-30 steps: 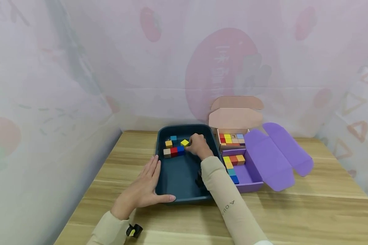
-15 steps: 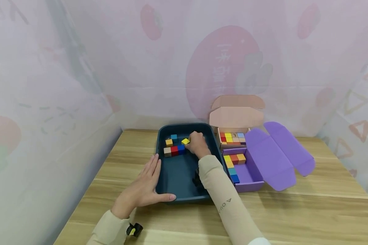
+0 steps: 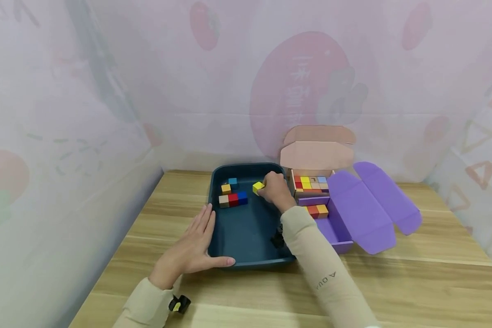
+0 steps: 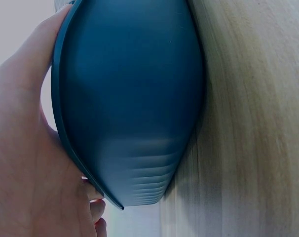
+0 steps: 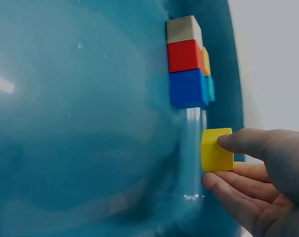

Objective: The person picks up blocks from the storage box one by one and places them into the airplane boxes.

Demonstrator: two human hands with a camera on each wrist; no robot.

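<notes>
My right hand (image 3: 276,187) pinches a yellow cube (image 5: 217,150) between thumb and fingers, over the far right part of a dark teal tray (image 3: 250,232). To its left in the tray, a pale wood cube (image 3: 223,201), a red cube (image 3: 233,200) and a blue cube (image 3: 242,198) stand in a touching row. Behind them are an orange-yellow cube (image 3: 226,189) and a light blue cube (image 3: 232,183). My left hand (image 3: 190,248) rests on the tray's near left corner with fingers straight along the rim and thumb on the front edge; the left wrist view shows the tray's outer wall (image 4: 130,89).
Right of the tray stands an open purple box (image 3: 344,247) with several cubes along its far side, its lid (image 3: 365,214) folded out rightward. Behind it, an open pinkish cardboard box (image 3: 316,155) holds several coloured cubes. Wood tabletop (image 3: 430,282) extends to the right.
My right hand has moved a little to the right with the yellow cube, away from the blue cube, its forearm now covering part of the purple box. The left hand has stayed on the tray.
</notes>
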